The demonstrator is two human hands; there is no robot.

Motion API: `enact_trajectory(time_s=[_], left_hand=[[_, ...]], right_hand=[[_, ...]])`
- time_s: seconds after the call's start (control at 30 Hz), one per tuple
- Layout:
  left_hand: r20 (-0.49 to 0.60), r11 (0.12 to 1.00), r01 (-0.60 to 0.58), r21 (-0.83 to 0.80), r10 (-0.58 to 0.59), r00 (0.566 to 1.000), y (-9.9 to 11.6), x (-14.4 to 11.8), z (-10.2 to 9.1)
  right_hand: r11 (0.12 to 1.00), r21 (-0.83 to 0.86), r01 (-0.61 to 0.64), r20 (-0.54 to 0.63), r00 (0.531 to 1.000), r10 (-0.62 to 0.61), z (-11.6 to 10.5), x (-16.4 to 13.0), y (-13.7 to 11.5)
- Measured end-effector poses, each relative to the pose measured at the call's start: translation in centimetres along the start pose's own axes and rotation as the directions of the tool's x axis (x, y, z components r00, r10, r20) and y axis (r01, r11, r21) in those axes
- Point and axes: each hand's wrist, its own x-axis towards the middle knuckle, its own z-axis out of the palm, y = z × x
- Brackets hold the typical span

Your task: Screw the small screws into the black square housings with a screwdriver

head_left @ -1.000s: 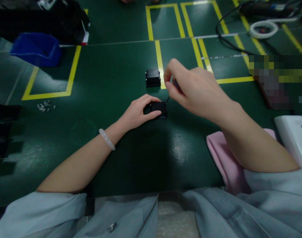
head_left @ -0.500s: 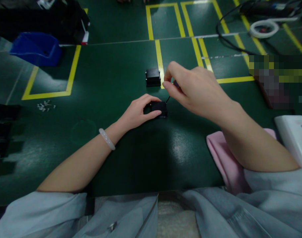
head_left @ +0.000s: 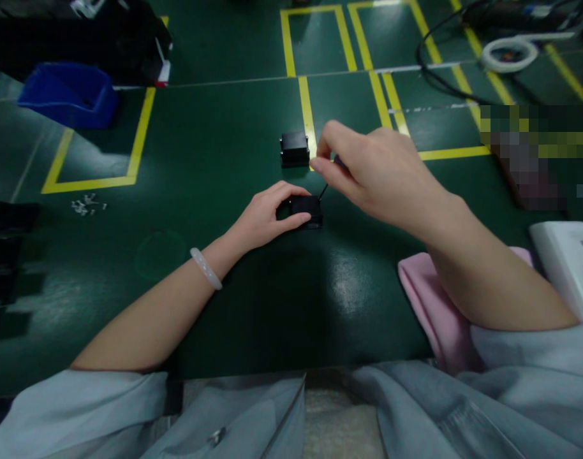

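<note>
My left hand (head_left: 265, 217) grips a small black box-shaped part (head_left: 307, 211) and presses it down on the green table (head_left: 215, 159). A white bangle circles that wrist. Just above and to the right, my right hand (head_left: 372, 172) pinches a thin dark tool (head_left: 323, 190) whose tip meets the part's upper right corner. A second small black part (head_left: 294, 148) lies on the table a little farther back, untouched.
A blue bin (head_left: 66, 99) stands at the far left, with a heap of tiny pale pieces (head_left: 87, 205) nearer. Yellow tape lines mark the mat. Black cables and a white coil (head_left: 509, 56) lie far right. A pink cloth (head_left: 428, 299) and a white device (head_left: 566, 264) sit under my right arm.
My right hand has sunk slightly and shifted a little left over the held part. My left hand and both black parts have stayed put.
</note>
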Motion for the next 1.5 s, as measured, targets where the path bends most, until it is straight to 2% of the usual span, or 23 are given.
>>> enact_trajectory(time_s=[0.27, 0.43, 0.63, 0.83, 1.03, 1.5], left_hand=[[0.011, 1.0, 0.015, -0.002, -0.015, 1.0, 0.14, 0.07, -0.08], [0.01, 1.0, 0.02, -0.007, -0.02, 1.0, 0.15, 0.01, -0.02], [0.013, 1.0, 0.016, -0.01, -0.016, 1.0, 0.2, 0.02, -0.12], [0.005, 1.0, 0.025, -0.006, -0.025, 1.0, 0.18, 0.01, -0.02], [0.012, 1.0, 0.018, -0.008, -0.018, 1.0, 0.05, 0.03, -0.06], [0.012, 1.0, 0.022, -0.018, -0.021, 1.0, 0.11, -0.03, -0.08]], right_hand=[[0.999, 0.051, -0.004, -0.001, 1.0, 0.004, -0.04, -0.04, 0.08], [1.0, -0.024, -0.016, 0.001, 1.0, 0.016, -0.11, 0.01, 0.1], [0.999, 0.048, -0.013, 0.018, 1.0, 0.012, -0.16, 0.07, 0.09], [0.999, -0.052, -0.006, 0.004, 1.0, 0.006, 0.01, 0.05, 0.13], [1.0, -0.004, -0.028, 0.032, 0.999, 0.028, -0.16, 0.08, 0.19], [1.0, 0.019, -0.01, -0.005, 1.0, 0.011, -0.24, 0.05, 0.16]])
